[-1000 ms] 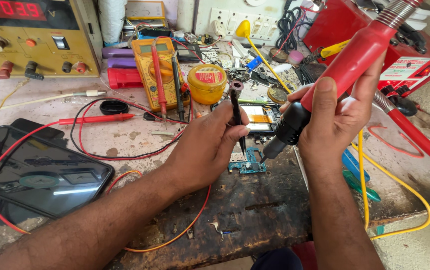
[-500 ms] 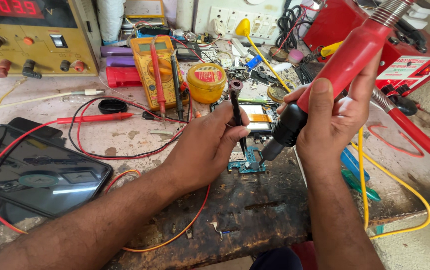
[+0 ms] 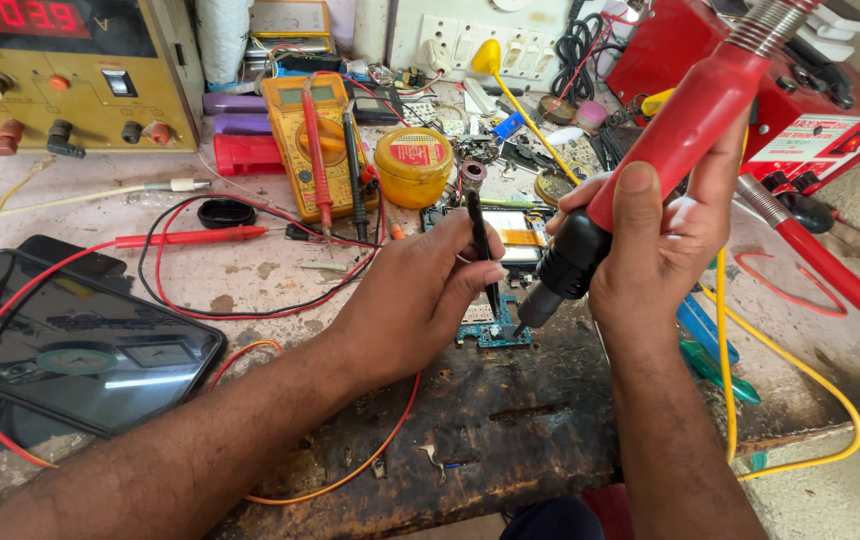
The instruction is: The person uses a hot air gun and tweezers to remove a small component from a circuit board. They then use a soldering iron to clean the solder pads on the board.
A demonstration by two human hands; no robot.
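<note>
My right hand (image 3: 655,235) grips a red hot-air tool (image 3: 685,125) with a black nozzle (image 3: 562,270), its tip pointing down at a small blue-green circuit board (image 3: 495,328) on the bench. My left hand (image 3: 415,295) holds black tweezers (image 3: 480,240) upright, their points resting on the same board. Both hands sit close together over the board. A coiled metal hose leaves the tool's top at the frame's upper edge.
A yellow multimeter (image 3: 322,140) with red and black probes, a yellow round tin (image 3: 413,165), a yellow power supply (image 3: 70,75), a red station (image 3: 800,110), a dark phone screen (image 3: 70,350), red and yellow wires and scattered small parts crowd the worn bench.
The hot-air tool has tilted slightly more upright and shifted a little right. My left hand and the tweezers stay on the board.
</note>
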